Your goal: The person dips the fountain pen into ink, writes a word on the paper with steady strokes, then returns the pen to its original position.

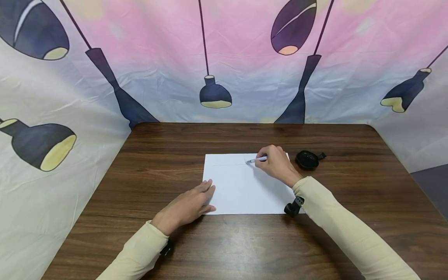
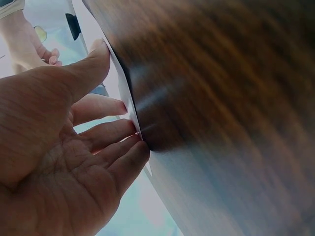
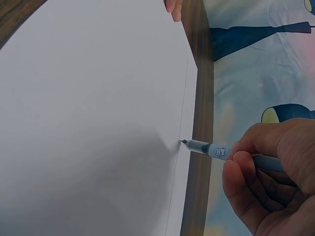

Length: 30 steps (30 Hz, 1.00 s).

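A white sheet of paper (image 1: 238,190) lies on the wooden table, with a thin straight line across its upper part. Pinched between the fingertips and thumb of my right hand (image 1: 276,163) is a pale pen (image 1: 257,160), slanted, its dark tip at the drawn line. The right wrist view shows this pen (image 3: 216,150) with a small printed figure on the barrel, and the line (image 3: 185,98) running to both sides of the tip. My left hand (image 1: 189,204) rests with extended fingers on the paper's left edge; in the left wrist view its fingers (image 2: 130,162) touch the sheet's border.
A small black round object with a tab (image 1: 307,160) sits on the table (image 1: 168,144) just right of the paper. A printed cloth (image 1: 168,85) with lamp pictures hangs behind the table's far edge. Black wrist devices (image 1: 294,206) are on both forearms.
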Tool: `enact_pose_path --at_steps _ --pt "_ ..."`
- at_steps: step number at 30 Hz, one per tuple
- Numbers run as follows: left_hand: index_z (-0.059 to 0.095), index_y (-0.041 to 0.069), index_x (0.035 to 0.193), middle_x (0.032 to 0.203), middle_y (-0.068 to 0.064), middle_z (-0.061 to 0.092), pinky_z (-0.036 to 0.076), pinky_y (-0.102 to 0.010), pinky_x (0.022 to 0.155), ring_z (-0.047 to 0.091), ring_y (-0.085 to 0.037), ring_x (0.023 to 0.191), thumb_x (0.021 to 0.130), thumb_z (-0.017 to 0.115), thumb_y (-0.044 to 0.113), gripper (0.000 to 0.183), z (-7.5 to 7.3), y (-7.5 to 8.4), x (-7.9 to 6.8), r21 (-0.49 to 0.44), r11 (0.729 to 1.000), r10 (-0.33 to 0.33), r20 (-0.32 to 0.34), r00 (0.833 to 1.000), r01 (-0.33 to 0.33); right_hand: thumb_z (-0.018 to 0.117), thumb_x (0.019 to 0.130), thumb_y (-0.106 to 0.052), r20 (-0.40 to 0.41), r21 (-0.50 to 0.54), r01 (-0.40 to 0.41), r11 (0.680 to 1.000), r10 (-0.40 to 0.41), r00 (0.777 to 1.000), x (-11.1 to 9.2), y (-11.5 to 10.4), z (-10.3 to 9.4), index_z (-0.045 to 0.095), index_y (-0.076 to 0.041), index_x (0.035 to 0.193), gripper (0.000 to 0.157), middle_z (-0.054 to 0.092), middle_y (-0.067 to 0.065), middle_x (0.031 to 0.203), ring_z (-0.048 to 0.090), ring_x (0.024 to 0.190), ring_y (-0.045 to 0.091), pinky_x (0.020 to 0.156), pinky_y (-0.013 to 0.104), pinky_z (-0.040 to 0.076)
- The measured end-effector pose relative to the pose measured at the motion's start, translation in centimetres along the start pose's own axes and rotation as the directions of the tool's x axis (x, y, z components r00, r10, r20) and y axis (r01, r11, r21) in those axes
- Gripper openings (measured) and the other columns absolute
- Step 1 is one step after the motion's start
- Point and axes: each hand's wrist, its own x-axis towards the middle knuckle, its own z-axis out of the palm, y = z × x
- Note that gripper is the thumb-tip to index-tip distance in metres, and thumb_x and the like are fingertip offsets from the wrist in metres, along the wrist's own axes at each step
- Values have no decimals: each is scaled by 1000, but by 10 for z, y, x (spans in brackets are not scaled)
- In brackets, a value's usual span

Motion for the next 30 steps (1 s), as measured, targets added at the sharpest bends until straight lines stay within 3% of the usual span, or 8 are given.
enact_pose_path --at_steps 30 --pt "50 -11 142 153 -30 40 43 -51 109 43 -40 141 100 65 29 60 0 -1 -1 0 1000 15 -15 1000 -15 71 88 -5 3 4 -3 1000 3 1000 -9 -6 3 77 0 94 10 74 13 89 59 60 14 53 27 48"
